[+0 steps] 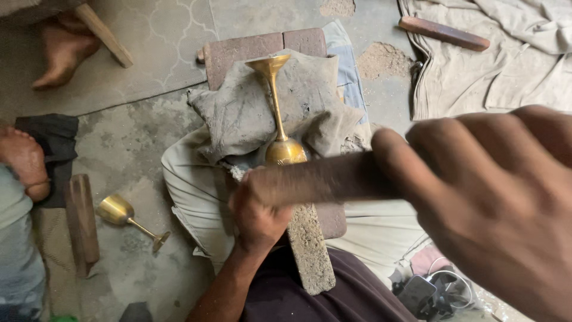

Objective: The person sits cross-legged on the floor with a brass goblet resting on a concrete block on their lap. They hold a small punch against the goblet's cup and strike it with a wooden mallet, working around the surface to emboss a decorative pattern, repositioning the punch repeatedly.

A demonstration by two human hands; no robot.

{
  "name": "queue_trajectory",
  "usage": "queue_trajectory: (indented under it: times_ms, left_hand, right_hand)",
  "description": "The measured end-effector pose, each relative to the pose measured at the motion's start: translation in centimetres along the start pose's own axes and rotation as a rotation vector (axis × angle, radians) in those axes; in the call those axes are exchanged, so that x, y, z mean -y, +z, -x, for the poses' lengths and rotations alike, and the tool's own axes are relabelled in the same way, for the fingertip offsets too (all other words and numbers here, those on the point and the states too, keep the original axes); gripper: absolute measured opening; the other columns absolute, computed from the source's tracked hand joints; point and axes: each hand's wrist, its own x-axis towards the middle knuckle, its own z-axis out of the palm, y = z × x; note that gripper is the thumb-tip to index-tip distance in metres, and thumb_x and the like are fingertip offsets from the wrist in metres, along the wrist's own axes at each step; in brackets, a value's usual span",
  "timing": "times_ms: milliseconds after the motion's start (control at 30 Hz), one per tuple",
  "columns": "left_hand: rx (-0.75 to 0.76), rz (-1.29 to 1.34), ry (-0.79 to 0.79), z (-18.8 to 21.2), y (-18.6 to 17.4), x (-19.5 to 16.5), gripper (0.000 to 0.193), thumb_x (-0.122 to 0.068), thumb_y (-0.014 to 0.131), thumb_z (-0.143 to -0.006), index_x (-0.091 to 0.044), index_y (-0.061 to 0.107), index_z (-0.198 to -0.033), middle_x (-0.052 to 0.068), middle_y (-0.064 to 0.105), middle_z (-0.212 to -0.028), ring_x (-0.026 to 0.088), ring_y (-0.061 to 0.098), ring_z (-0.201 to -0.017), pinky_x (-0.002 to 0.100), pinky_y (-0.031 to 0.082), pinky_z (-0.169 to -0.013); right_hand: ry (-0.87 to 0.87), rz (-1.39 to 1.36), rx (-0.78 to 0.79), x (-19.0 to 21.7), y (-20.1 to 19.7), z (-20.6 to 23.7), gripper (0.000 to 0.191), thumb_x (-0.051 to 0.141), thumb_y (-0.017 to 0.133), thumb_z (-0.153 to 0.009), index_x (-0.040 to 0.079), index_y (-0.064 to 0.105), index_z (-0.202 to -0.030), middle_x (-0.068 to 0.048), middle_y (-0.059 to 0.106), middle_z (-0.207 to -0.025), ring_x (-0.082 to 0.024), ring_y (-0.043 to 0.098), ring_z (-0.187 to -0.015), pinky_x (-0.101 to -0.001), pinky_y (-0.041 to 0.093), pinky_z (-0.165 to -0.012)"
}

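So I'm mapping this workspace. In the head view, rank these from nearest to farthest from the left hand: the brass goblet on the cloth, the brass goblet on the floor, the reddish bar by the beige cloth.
1. Brass goblet on the cloth: just above the left hand.
2. Brass goblet on the floor: to its left, lying on its side.
3. Reddish bar: far off at top right.

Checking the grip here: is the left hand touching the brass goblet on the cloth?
Touching. The head view shows the left hand wrapped around the bowl of the brass goblet.
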Motion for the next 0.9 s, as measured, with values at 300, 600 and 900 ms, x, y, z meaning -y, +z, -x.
queue_trajectory:
  times_ms: [300,600,900]
  left_hand:
    - [0.124,-0.100,-0.150,-3.7,-2.1,-0.7,0.038,-0.014,0.074,-0.094,0.004,0.056,-0.122,0.014,0.070,-0.097,0.023,0.073,-0.087,0.034,0.058,-0.070]
    - [0.040,-0.184,-0.144,-0.4,-1.4,1.0,0.033,-0.023,0.082,-0.093,-0.003,0.058,-0.105,-0.001,0.062,-0.070,0.010,0.057,-0.053,0.030,0.045,-0.050]
    - [0.244,-0.278,-0.049,-2.7,-2.2,0.8,0.018,-0.018,0.078,-0.092,-0.005,0.065,-0.094,0.006,0.071,-0.082,0.022,0.070,-0.068,0.037,0.055,-0.063]
  right_hand:
    - [0.177,-0.242,-0.132,-2.3,4.3,0.6,0.024,0.007,0.071,-0.094,0.007,0.070,-0.118,-0.009,0.076,-0.099,-0.026,0.073,-0.088,-0.0422,0.056,-0.088]
    - [0.185,-0.453,-0.088,-1.9,4.0,-3.3,0.045,0.001,0.067,-0.086,0.004,0.065,-0.131,-0.012,0.073,-0.100,-0.027,0.070,-0.087,-0.0425,0.056,-0.079]
    - [0.248,-0.491,0.075,-2.4,4.6,-3.4,0.036,0.002,0.065,-0.092,0.006,0.067,-0.127,-0.012,0.073,-0.097,-0.025,0.070,-0.081,-0.0408,0.057,-0.077]
